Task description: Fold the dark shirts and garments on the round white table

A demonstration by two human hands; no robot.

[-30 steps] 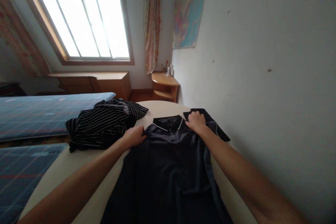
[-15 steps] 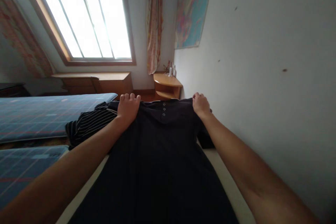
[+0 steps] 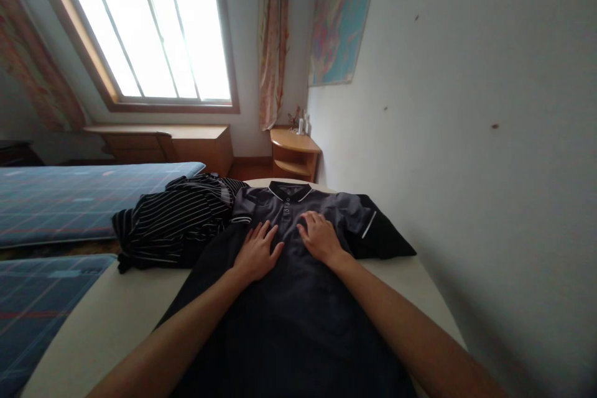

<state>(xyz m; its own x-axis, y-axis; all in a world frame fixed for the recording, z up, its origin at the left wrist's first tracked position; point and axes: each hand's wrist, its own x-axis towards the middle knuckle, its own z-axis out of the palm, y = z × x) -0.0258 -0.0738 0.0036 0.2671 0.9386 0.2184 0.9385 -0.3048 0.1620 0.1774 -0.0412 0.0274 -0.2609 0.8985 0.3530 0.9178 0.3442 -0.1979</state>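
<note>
A dark polo shirt (image 3: 284, 298) lies spread front side up on a pale round-edged table (image 3: 88, 317), its collar at the far end. White piping edges the collar and the sleeve cuffs. My left hand (image 3: 258, 253) rests flat on the left chest of the shirt, fingers spread. On the other side of the button placket, my right hand (image 3: 319, 237) lies on the chest with its fingers stretched out and slightly bent. Beside the left sleeve is a crumpled black garment with white stripes (image 3: 172, 221). Black cloth (image 3: 389, 233) shows from under the right sleeve.
Two blue plaid mattresses (image 3: 93, 202) lie to the left. A white wall (image 3: 489, 217) runs close along the right side. Beyond the table stand a small wooden corner shelf (image 3: 295, 142) and a wooden desk (image 3: 200, 143) beneath the window (image 3: 149, 31).
Both hands have let go of the shirt's shoulders and come nearer and inward onto its chest. The raised upper part of the shirt now lies down, showing its collar and sleeves.
</note>
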